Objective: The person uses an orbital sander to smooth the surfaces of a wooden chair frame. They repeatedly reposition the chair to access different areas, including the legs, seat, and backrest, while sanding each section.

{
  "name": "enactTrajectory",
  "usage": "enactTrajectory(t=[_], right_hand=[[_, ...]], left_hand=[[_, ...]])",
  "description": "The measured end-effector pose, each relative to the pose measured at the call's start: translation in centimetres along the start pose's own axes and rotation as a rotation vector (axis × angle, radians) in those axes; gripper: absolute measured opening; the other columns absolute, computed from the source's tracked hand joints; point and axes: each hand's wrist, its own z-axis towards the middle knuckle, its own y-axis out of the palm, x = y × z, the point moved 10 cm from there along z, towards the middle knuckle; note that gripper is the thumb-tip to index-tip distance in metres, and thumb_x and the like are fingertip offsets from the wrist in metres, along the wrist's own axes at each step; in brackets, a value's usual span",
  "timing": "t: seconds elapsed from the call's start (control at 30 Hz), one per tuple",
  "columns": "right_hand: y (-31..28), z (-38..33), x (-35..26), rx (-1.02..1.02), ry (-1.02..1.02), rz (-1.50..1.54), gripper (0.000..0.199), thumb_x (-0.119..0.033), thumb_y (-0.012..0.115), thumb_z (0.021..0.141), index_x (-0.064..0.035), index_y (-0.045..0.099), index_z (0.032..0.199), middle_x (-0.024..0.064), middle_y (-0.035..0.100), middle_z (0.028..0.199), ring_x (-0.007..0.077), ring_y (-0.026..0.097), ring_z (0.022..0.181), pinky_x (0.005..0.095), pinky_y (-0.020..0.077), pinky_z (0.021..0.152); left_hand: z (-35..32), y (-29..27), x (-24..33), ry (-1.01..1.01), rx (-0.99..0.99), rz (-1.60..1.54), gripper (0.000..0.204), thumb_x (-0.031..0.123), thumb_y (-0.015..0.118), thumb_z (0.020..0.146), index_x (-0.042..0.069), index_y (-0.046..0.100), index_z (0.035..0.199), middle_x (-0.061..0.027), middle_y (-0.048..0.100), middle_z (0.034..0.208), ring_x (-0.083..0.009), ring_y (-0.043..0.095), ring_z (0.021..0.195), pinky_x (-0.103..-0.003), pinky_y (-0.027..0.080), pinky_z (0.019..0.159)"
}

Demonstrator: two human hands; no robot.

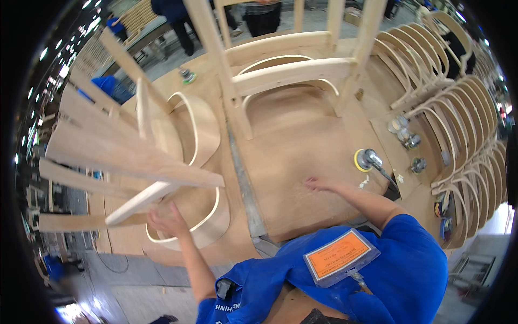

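My left hand [168, 221] is at a pale wooden chair frame [129, 159] that lies tipped on the left, its legs pointing left. The fingers close round the frame's near lower part, beside a curved bentwood band [213, 224]; the fingertips are partly hidden. My right hand [319, 184] holds nothing, its fingers loosely stretched out over the brown-covered table [286, 208]. To the right of that hand rests a round power sander [368, 159] with a yellow pad edge and a dark hose.
Another wooden chair frame [294, 73] stands upside down at the far middle. Rows of curved wooden parts [464, 119] are stacked along the right. A second sander [187, 75] sits at the far left, and small metal pieces [411, 141] lie at right. People [261, 19] stand beyond the table.
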Motion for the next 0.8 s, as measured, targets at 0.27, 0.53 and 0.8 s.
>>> enactTrajectory(t=[0.27,0.53,0.8], right_hand=[[-24.2,-13.1,5.1,0.854,0.094,-0.784,0.082,-0.034,0.079,0.066,-0.0171,0.038,0.135,0.0164,0.039,0.135,0.0367,0.039,0.123,0.0457,0.0425,0.094],[-24.8,-10.9,10.1,0.632,0.036,-0.853,0.076,-0.016,0.074,0.073,-0.0253,0.034,0.137,0.0160,0.034,0.137,0.0406,0.043,0.119,0.0483,0.0461,0.089],[-26.0,-11.3,12.5,0.524,-0.034,-0.715,0.071,-0.010,0.074,0.071,-0.0191,0.038,0.131,0.0173,0.038,0.132,0.0393,0.056,0.104,0.0444,0.0494,0.085]], left_hand=[[-15.2,13.0,32.7,-0.634,-1.348,-1.260,0.022,0.021,0.061,0.090,0.002,0.058,0.101,-0.0084,0.062,0.100,-0.0155,0.059,0.093,-0.028,0.046,0.083],[-11.2,24.3,62.0,-1.409,-1.251,-1.881,0.082,0.047,0.050,0.091,0.006,0.005,0.146,-0.0188,0.021,0.149,-0.0352,0.027,0.135,-0.045,0.023,0.111],[-10.3,27.2,65.9,-1.700,-0.819,-1.895,0.055,0.028,0.063,0.088,0.013,0.037,0.134,-0.0101,0.041,0.136,-0.0316,0.036,0.128,-0.050,0.025,0.109]])
